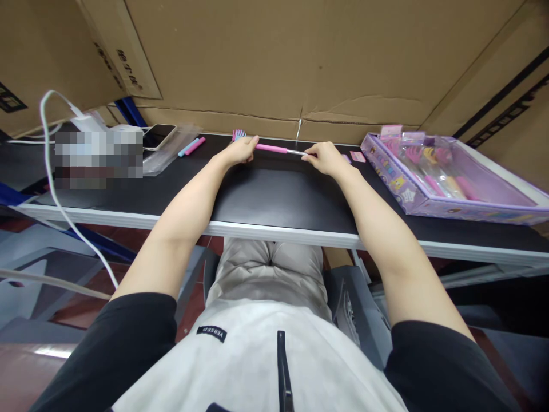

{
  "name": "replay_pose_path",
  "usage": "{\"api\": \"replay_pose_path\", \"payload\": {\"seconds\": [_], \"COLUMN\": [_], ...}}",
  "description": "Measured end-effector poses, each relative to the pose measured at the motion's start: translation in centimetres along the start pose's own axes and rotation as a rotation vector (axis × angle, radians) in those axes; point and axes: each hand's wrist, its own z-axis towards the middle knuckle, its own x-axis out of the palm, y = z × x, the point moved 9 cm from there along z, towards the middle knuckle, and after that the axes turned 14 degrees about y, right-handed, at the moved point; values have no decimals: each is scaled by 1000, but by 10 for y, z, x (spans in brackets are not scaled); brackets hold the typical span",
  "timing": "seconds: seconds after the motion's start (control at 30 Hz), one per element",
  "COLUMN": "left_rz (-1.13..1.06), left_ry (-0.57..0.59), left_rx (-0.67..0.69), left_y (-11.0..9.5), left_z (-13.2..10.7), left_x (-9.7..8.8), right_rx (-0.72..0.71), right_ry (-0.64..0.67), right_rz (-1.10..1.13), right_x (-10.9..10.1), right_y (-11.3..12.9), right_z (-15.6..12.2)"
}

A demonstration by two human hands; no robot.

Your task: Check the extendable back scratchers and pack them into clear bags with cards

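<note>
Both my arms reach out to the far side of a black table. Between my hands lies a thin stick-like tool with a pink handle, a silver metal rod and a pink-and-blue claw head at its left end. My left hand is closed round the handle near the claw head. My right hand pinches the silver rod end. The tool stretches sideways just above the table top, close to the cardboard wall.
A purple toy box with pink items stands at the right. A small pink card lies beside it. At the left are a blue and a pink pen, a phone, a clear bag and a white charger cable. Cardboard walls the back.
</note>
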Motion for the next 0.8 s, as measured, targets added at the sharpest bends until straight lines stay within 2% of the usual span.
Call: {"api": "replay_pose_path", "payload": {"seconds": [0.1,0.37,0.53,0.8], "left_rz": [27,71,72,68], "left_ry": [-36,-174,-171,-165], "left_rx": [25,174,218,220], "left_y": [1,-12,-13,-21], "left_z": [3,5,7,3], "left_x": [-3,-12,-9,-4], "right_rx": [-17,-48,-95,-61], "right_ry": [-12,-102,-167,-130], "right_rz": [-29,-101,-73,-74], "right_x": [-2,-16,-22,-20], "right_y": [1,1,2,-6], "right_z": [-1,-4,-7,-5]}}
